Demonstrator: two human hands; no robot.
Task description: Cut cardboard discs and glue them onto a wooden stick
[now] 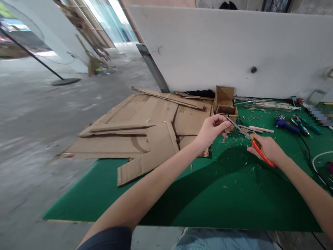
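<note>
My right hand (267,149) is closed around long-nosed pliers (262,153) with red and yellow handles. Their narrow grey jaws point up and left, meeting the fingertips of my left hand (213,129). That hand is closed in a pinch on something small at the jaw tips, too small to make out. A thin brownish strip (224,136) hangs just below its fingers. Directly behind both hands is a small open cardboard box (225,95). Flat cardboard pieces (161,139) lie to the left of my left hand.
Scraps litter the green tabletop (208,194). To the right lie a blue glue gun (287,124), green-handled pliers (312,126) and a white cable (316,170). Thin sticks (275,105) lie along the back, before an upright white panel (221,48). A stand base (66,81) rests on the floor.
</note>
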